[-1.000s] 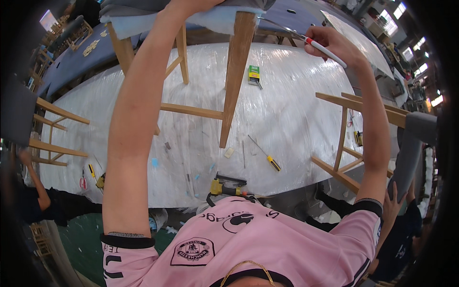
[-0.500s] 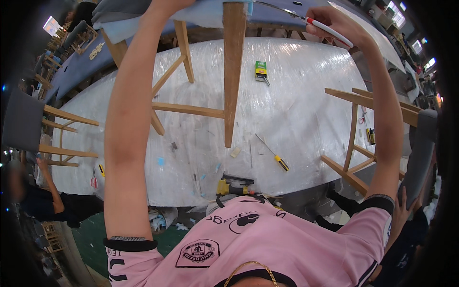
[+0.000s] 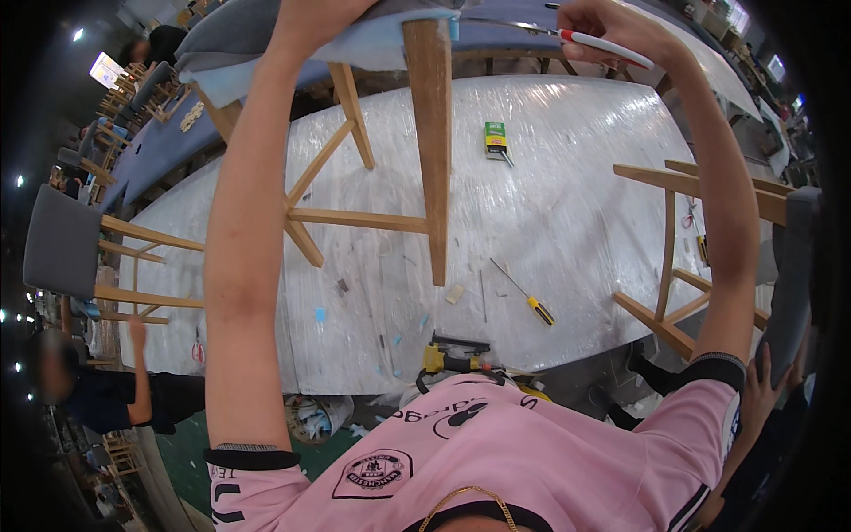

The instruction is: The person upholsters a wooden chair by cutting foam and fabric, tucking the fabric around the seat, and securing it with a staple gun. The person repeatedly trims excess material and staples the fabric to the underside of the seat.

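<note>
Nearest me, a yellow tool on the wrapped table; beyond, my left hand grips the upturned chair; my right hand holds red-handled scissors at its seat.

We see a long worktable wrapped in clear plastic. Left of it wooden chair frames stack up, green floor lies below it, bright lamps glow beyond.

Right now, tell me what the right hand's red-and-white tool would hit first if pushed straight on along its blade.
Probably the blue foam edge by the wooden chair leg; the right hand points the tool that way, though depth is unclear.
</note>
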The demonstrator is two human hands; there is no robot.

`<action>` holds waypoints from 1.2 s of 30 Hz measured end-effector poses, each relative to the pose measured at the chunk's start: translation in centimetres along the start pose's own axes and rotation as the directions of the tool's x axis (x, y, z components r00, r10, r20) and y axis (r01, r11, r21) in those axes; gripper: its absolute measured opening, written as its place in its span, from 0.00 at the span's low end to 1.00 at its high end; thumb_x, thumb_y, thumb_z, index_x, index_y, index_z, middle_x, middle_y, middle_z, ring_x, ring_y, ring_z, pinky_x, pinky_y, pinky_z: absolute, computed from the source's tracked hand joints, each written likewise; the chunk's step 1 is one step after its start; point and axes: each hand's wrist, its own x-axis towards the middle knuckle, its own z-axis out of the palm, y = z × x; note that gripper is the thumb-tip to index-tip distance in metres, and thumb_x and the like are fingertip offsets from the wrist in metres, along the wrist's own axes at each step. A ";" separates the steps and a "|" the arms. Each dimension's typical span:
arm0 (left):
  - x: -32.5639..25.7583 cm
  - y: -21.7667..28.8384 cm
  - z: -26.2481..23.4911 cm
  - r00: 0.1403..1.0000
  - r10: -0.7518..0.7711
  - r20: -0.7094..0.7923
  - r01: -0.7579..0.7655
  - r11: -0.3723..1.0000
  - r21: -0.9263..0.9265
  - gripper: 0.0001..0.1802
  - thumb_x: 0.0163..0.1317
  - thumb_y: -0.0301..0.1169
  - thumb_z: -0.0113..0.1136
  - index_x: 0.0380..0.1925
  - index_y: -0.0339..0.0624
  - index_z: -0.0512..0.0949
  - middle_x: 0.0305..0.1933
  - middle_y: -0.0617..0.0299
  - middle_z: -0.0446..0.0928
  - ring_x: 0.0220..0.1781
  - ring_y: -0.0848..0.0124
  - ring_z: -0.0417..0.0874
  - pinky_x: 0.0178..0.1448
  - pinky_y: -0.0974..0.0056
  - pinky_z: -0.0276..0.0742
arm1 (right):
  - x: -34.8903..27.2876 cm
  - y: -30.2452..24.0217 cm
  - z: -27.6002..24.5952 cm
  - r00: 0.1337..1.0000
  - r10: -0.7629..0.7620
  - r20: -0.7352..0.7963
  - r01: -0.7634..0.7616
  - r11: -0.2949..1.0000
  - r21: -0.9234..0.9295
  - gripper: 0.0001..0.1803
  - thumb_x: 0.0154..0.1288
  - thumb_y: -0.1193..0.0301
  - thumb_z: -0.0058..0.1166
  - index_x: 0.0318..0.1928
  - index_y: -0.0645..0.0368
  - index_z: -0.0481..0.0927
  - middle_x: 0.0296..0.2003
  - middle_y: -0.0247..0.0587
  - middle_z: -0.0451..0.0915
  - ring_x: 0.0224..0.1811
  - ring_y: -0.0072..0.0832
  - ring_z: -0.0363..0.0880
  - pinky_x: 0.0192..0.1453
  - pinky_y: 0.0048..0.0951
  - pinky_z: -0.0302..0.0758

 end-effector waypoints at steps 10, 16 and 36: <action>-0.9 1.6 0.4 0.939 0.277 0.205 -0.339 0.848 0.407 0.10 0.60 0.33 0.68 0.39 0.45 0.80 0.67 0.46 0.76 0.71 0.46 0.74 0.77 0.34 0.60 | -0.3 0.9 0.1 0.997 -0.018 -0.079 0.023 0.998 0.060 0.28 0.60 0.47 0.72 0.43 0.61 0.86 0.32 0.35 0.86 0.35 0.23 0.80 0.40 0.30 0.74; 1.3 1.5 -0.5 0.892 0.192 0.409 -0.349 0.868 0.355 0.18 0.55 0.38 0.74 0.35 0.38 0.78 0.66 0.41 0.76 0.66 0.47 0.78 0.70 0.46 0.73 | -0.8 0.7 0.3 0.996 0.006 -0.084 0.005 0.992 0.123 0.25 0.61 0.51 0.72 0.43 0.61 0.86 0.31 0.34 0.85 0.34 0.23 0.80 0.39 0.30 0.73; 2.0 2.7 -2.0 0.940 0.011 0.340 -0.091 0.971 0.220 0.15 0.58 0.34 0.71 0.42 0.39 0.82 0.47 0.49 0.85 0.46 0.52 0.88 0.52 0.56 0.82 | 3.4 4.5 1.8 0.964 -0.248 -0.091 0.255 0.963 0.081 0.45 0.52 0.23 0.60 0.34 0.58 0.83 0.16 0.33 0.76 0.13 0.20 0.76 0.19 0.20 0.68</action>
